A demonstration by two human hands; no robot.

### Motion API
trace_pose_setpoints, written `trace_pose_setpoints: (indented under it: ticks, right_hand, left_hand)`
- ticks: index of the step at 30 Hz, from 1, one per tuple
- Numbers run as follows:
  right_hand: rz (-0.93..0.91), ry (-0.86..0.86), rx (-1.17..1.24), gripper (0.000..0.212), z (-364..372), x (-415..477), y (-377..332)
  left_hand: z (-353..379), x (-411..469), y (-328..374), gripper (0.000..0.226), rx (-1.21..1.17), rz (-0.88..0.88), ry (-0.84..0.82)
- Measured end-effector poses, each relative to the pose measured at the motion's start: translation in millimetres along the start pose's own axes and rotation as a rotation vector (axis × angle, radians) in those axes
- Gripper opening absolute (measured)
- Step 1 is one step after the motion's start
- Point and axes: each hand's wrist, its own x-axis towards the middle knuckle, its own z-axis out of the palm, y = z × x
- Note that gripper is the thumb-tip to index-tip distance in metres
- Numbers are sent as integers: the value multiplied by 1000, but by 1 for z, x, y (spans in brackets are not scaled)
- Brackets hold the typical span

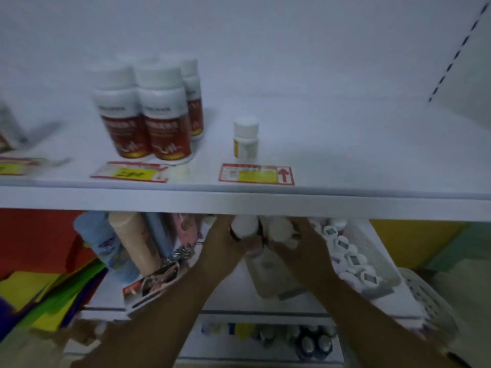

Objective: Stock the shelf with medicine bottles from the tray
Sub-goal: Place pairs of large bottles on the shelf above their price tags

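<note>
Left hand (pixel 225 243), right hand (pixel 303 244) hold bottles (pixel 244 224) below shelf (pixel 345 147)

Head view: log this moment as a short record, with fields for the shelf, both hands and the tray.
shelf: cluster of red-label bottles at left; one small bottle upright, alone, behind a price tag
left hand: below the shelf edge, holds a white-capped bottle
right hand: beside it, holds a second bottle
tray: lower right, row of bottles inside
</note>
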Motion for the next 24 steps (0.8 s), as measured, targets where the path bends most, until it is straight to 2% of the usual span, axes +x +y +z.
trace_pose_setpoints:
  ticks: [2, 6, 9, 13, 17, 20, 24]
  right_hand:
    - [-14, -70, 75, 42, 4, -34, -25]
    - [22, -230, 304, 48, 27, -92, -79]
    - [39, -297, 558, 40, 51, -107, -137]
    - [-46, -496, 782, 42, 88, -121, -231]
    - [-136, -601, 885, 37, 121, -146, -294]
    - [-132, -593, 933, 37, 134, -163, -319]
    - [-215, -534, 750, 41, 138, -173, -338]
  left_hand:
    - [-25, -34, 2, 53, -20, -87, -32]
    - [-104, -95, 31, 48, 19, -131, 39]
    - [-163, -131, 78, 35, -149, -126, 194]
    - [-228, -160, 135, 46, -399, -126, 254]
    - [-273, -184, 174, 45, -482, -56, 171]
    - [-294, -197, 185, 41, -469, -18, 180]
    - [-306, -204, 194, 35, -495, -14, 154]
